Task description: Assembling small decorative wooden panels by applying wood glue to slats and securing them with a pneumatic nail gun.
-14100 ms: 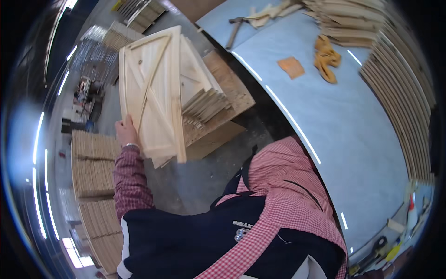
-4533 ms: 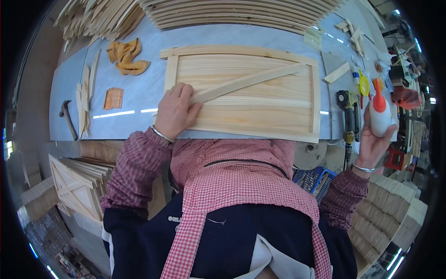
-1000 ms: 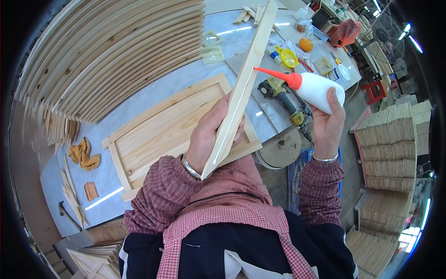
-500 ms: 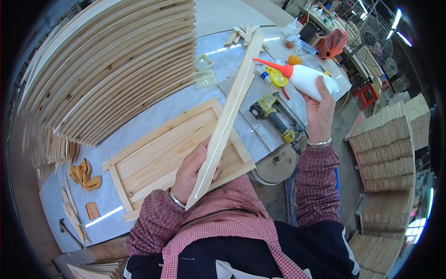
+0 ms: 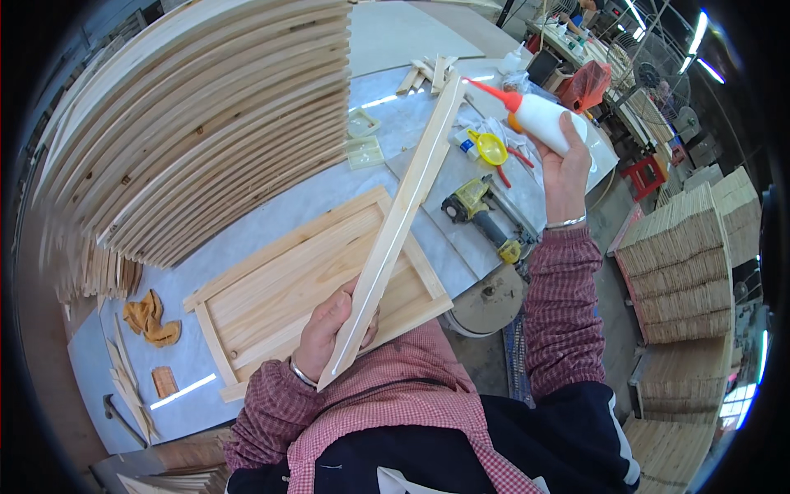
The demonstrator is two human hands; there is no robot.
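My left hand (image 5: 327, 331) is closed around the near end of a long pale wooden strip (image 5: 403, 210), held tilted up and away from me. A thin white line of glue runs along the strip's face. In my right hand (image 5: 568, 173) is a white glue bottle (image 5: 545, 123) with a red nozzle, tipped so that the nozzle points left. Its tip is at the strip's far end. Under the strip, on the table, lies a shallow wooden panel with a raised frame (image 5: 288, 244); the strip and my left hand cover part of it.
A tall stack of wooden boards (image 5: 230, 132) fills the left of the table. Right of the panel lie a nail gun (image 5: 481, 212), a yellow scoop (image 5: 491, 149) and red-handled pliers (image 5: 503, 175). A brown cloth (image 5: 150, 318) and a hammer (image 5: 122, 418) are at the left.
The bottle's nozzle has moved up along the strip to its far end, and the glue line now reaches farther. The strip's near end has shifted slightly toward me.
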